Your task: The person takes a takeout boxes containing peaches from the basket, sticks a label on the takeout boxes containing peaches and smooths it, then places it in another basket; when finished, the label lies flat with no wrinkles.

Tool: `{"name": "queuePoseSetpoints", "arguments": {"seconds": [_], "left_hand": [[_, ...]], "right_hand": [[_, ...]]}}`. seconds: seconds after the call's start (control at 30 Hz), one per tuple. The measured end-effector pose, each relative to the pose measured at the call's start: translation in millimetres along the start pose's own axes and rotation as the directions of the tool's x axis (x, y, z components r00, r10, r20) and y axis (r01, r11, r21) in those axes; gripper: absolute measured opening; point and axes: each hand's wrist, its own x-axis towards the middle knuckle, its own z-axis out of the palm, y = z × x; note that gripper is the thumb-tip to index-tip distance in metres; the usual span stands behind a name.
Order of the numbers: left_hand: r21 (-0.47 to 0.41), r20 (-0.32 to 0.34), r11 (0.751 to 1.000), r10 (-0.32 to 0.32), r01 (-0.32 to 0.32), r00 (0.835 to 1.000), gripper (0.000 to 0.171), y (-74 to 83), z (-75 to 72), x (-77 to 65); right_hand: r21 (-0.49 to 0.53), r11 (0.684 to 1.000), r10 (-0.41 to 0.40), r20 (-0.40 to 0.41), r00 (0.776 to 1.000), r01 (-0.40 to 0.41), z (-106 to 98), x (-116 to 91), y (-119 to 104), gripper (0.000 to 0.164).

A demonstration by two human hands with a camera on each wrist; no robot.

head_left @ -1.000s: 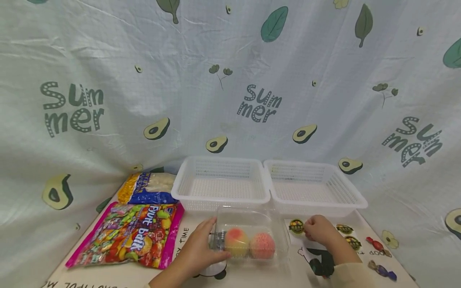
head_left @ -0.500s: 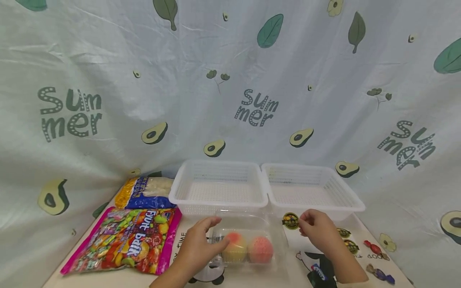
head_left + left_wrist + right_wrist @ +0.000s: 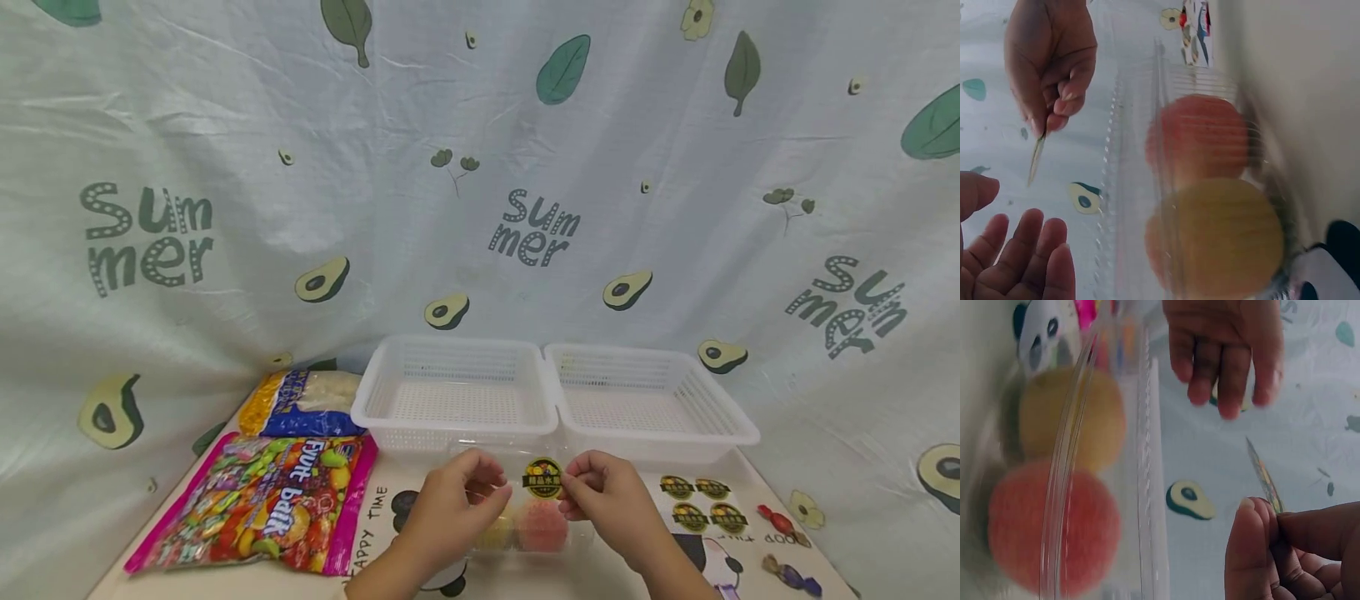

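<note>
Between thumb and fingertips my right hand point(image 3: 611, 504) pinches a round black-and-gold sticker point(image 3: 542, 478) by its edge, above a clear plastic box point(image 3: 1138, 156). In the right wrist view the sticker point(image 3: 1263, 478) shows almost edge-on. My left hand point(image 3: 457, 504) hovers over the box's left part, fingers loosely bent, apart from the sticker and holding nothing. Two peach-like fruits lie inside the box: a reddish one point(image 3: 1200, 134) and a yellowish one point(image 3: 1216, 234). The box's lid appears closed in the wrist views. A sheet of several matching stickers point(image 3: 701, 504) lies right of my right hand.
Behind the box stand two white plastic baskets, a left one point(image 3: 457, 422) and a right one point(image 3: 660, 442). At left lie a Fruit balk candy bag point(image 3: 262, 504) and a blue-yellow bag point(image 3: 303, 404). Red point(image 3: 780, 522) and purple point(image 3: 791, 575) wrapped candies lie far right.
My right hand has peeled the sticker off its sheet and carried it left to above the box. My left hand has shifted right, closer to the sticker.
</note>
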Motion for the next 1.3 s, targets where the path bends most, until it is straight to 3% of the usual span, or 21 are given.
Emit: {"name": "queuePoseSetpoints", "arguments": {"seconds": [0.2,0.4,0.57,0.77,1.17,1.3], "left_hand": [[0.018,-0.002,0.999,0.042,-0.042,0.999,0.012,12.3,7.5,7.7],[0.077,-0.033,0.996,0.04,-0.038,0.999,0.003,15.4,8.4,18.9],[0.026,-0.016,0.999,-0.033,0.033,0.999,0.005,13.0,6.3,30.6],[-0.036,0.011,0.989,-0.14,0.14,0.99,0.008,10.1,4.3,43.1],[-0.024,-0.013,0.962,-0.271,0.27,0.963,0.006,-6.1,11.0,47.2],[0.035,0.003,0.957,-0.287,0.287,0.958,0.006,-11.8,13.8,44.6]], "right_hand": [[0.109,0.994,-0.015,0.046,0.999,0.01,12,-3,-6,0.018],[0.123,0.992,-0.016,-0.025,1.0,0.019,17,2,-11,0.018],[0.093,0.995,-0.024,-0.096,0.995,0.032,20,10,-13,0.015],[0.075,0.996,-0.037,-0.075,0.996,0.042,20,24,-12,0.011],[-0.035,0.999,0.027,0.003,1.0,-0.027,27,43,7,0.014],[-0.1,0.994,0.039,0.021,0.999,-0.036,29,43,9,0.012]]}}
